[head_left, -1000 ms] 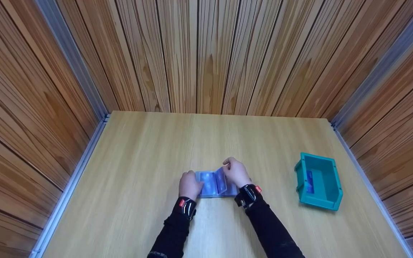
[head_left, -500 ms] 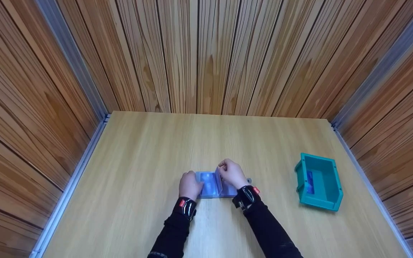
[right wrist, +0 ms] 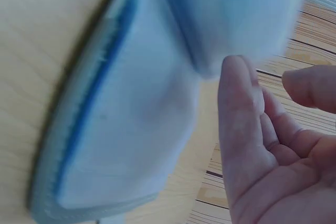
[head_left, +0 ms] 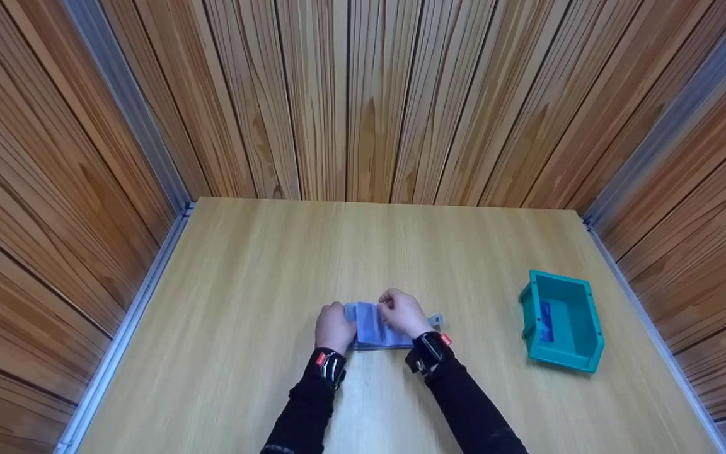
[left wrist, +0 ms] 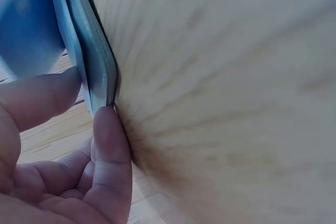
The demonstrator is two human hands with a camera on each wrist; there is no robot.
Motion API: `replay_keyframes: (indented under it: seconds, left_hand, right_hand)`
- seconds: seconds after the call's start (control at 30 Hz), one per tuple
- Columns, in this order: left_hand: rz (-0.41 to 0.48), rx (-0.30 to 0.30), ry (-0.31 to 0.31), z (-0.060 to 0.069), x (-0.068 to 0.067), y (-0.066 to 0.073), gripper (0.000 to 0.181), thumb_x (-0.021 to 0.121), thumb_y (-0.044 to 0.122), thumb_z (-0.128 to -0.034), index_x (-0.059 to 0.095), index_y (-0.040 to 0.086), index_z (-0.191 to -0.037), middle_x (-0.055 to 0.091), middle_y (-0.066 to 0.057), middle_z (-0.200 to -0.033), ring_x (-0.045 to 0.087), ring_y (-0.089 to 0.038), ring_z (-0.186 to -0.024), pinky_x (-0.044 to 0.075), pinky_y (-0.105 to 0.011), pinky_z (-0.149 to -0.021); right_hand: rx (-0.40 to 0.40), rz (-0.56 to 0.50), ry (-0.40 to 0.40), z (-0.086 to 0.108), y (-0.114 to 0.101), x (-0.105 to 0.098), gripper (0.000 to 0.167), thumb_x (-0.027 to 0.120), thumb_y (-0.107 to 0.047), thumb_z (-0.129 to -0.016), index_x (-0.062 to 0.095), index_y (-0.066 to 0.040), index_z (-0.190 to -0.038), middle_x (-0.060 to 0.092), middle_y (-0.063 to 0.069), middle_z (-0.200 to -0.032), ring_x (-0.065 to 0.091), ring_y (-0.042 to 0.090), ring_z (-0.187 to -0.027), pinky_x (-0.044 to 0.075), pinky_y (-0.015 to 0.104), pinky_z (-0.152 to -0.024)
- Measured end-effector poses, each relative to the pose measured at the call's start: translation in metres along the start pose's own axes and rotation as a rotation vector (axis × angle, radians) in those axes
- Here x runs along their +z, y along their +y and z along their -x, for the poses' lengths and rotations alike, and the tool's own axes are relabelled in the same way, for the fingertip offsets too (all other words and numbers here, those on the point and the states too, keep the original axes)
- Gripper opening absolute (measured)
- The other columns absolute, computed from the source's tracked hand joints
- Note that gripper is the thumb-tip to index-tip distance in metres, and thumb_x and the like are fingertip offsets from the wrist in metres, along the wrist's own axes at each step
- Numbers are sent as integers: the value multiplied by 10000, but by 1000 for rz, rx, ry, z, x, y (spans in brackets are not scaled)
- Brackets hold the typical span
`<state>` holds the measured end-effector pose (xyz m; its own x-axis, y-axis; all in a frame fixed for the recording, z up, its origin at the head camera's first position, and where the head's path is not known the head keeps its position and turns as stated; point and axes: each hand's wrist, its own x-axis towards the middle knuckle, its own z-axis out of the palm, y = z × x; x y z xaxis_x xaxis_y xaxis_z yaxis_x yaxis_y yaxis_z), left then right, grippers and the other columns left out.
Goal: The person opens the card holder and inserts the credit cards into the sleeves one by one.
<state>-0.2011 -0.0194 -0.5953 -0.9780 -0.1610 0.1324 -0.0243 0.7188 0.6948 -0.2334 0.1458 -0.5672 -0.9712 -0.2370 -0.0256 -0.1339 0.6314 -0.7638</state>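
A bluish card holder (head_left: 370, 326) with clear plastic sleeves lies spread on the table between the hands. My left hand (head_left: 334, 328) pinches its left edge, thumb on top and a finger at the lower edge, as the left wrist view shows. Over its right half is my right hand (head_left: 403, 313). In the right wrist view a blurred raised sleeve (right wrist: 241, 14) meets the tip of the straight index finger (right wrist: 239, 108), while the thumb (right wrist: 310, 87) stands apart from it. A small strap tab (head_left: 436, 320) sticks out at the holder's right side.
To the right stands a teal bin (head_left: 561, 362) with a small dark blue item (head_left: 546, 321) inside, along its left wall. Wood-plank walls enclose the light wooden table (head_left: 262, 265) at the back and both sides.
My right hand has shifted slightly left and nearer me, and the upright sleeve has swung over toward the left side. More of the strap tab shows. The left hand stays in place.
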Motion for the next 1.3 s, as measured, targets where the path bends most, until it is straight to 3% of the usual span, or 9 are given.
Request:
replay_keyframes:
  seconds: [0.27, 0.77, 0.97, 1.3]
  left_hand:
    - [6, 13, 18, 0, 0, 0, 165, 728, 4, -685, 607, -48, -784, 588, -176, -748, 603, -400, -755, 480, -508, -706]
    - [-13, -11, 2, 1, 0, -1, 155, 725, -12, -709, 594, -44, -787, 575, -168, -753, 597, -381, -750, 480, -501, -699]
    - [-10, -35, -27, 0, -1, 0, 163, 733, -14, -721, 609, -51, -819, 582, -165, -778, 598, -366, -767, 485, -491, -719]
    - [-15, -25, -20, -1, -2, 0, 161, 713, -28, -713, 622, -63, -841, 595, -178, -786, 611, -377, -776, 491, -493, -724]
  right_hand:
    - [-31, 112, 9, 3, 9, 6, 77, 661, -46, -865, 646, -6, -929, 620, 43, -818, 586, 201, -761, 499, 377, -734]
    - [-81, 251, 48, 4, 10, 16, 136, 734, -20, -780, 656, -24, -890, 604, 1, -772, 585, 180, -730, 504, 354, -703]
    - [-100, 263, 50, 4, 11, 19, 154, 721, -5, -759, 634, -12, -885, 567, 8, -769, 563, 191, -732, 497, 370, -708]
    - [-129, 268, 77, 6, 9, 20, 159, 721, -6, -739, 625, -10, -866, 558, 12, -755, 541, 193, -719, 481, 375, -692]
